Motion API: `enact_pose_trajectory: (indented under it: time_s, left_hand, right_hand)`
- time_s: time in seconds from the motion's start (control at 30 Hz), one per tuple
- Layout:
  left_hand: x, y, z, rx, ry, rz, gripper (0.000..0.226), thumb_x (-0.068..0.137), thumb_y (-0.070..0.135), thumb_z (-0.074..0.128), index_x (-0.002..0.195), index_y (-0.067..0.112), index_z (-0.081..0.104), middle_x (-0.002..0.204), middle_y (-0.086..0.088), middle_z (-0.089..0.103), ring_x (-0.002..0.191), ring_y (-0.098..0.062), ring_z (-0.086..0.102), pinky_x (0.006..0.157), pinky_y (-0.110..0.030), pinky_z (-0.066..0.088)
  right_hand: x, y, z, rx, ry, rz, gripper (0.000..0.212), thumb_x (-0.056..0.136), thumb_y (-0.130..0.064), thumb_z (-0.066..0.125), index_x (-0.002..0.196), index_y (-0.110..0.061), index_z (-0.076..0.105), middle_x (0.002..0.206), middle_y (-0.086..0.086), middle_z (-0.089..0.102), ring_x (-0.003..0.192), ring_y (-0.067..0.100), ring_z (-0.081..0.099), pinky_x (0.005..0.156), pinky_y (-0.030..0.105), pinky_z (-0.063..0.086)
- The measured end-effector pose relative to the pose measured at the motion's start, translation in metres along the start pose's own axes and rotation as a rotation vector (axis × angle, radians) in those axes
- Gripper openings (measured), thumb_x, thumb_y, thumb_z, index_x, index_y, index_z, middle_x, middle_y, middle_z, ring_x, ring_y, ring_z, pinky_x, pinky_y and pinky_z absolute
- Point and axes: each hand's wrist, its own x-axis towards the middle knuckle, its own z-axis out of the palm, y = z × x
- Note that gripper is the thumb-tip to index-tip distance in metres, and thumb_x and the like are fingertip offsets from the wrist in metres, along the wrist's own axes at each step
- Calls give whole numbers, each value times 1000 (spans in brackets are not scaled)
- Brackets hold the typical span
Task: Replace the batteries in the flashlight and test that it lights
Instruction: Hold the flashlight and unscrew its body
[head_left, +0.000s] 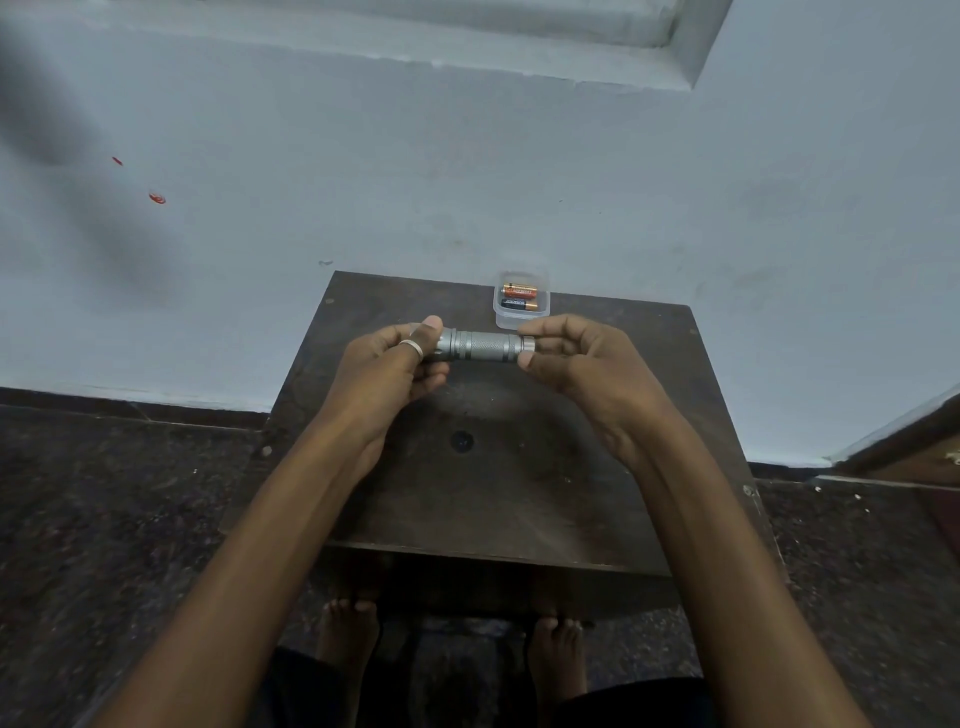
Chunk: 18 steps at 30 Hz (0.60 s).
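A grey metal flashlight (485, 346) with a knurled barrel is held level above a small dark wooden table (467, 493). My left hand (395, 364), a ring on its thumb, wraps around the head end. My right hand (576, 358) pinches the tail cap between thumb and fingertips. Behind the flashlight, at the table's far edge, a clear plastic case (521, 301) holds two batteries, one orange and one black with a copper end.
The table stands against a pale blue wall (467, 156), on a dark speckled floor (104, 519). My bare feet (348, 639) show under the table's near edge. A wooden door frame (914, 441) sits at the right.
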Motion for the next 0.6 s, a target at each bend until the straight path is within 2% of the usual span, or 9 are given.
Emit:
enact_pose_trajectory:
  time_s: [0.1,0.17,0.23,0.3,0.37,0.47,0.6]
  left_hand:
    - [1,0,0,0,2,-1,19,95,30,64,97,13,72,84,-2,69,71,-8,65,74,-24,57]
    - [1,0,0,1,2,-4,19,95,30,64,98,13,72,83,-1,69,70,-7,65,73,-24,56]
    - [0,0,1,-4,-3,-8,19,95,30,64,98,13,71,84,-1,69,70,-7,65,73,-24,56]
    - [0,0,2,-5,-10,-8,18,95,30,63,97,14,71,84,-2,69,69,-7,65,71,-23,57]
    - [0,0,2,-4,-9,-8,18,95,30,63,98,14,70,85,-2,68,69,-7,64,70,-22,57]
    - [1,1,1,-4,2,-9,19,96,30,63,99,13,70,86,-3,68,69,-7,64,69,-21,56]
    - [0,0,2,4,0,-16,17,96,29,62,96,14,70,85,-2,68,70,-8,63,72,-23,57]
  right_hand:
    - [0,-1,1,6,16,-28,25,83,8,70,97,-12,71,86,4,73,76,9,67,70,17,54]
    - [-1,-1,1,38,24,19,9,89,-6,71,98,-8,71,87,6,73,78,12,68,68,18,55]
    - [-1,0,1,19,22,92,20,96,-26,65,97,-6,71,86,9,74,73,13,70,63,19,55]
    - [0,1,2,-39,13,134,30,98,-35,61,93,-7,71,79,9,74,66,11,69,58,18,53]
    - [0,3,2,-45,13,121,25,98,-29,62,90,-7,71,77,9,72,64,11,67,57,17,53]
    - [-1,0,1,39,-4,65,5,93,-8,68,96,-6,71,83,8,71,74,12,67,65,18,54]
    - [-2,-1,-2,-3,-7,11,26,82,8,71,99,-11,72,86,4,73,76,10,67,69,19,53]
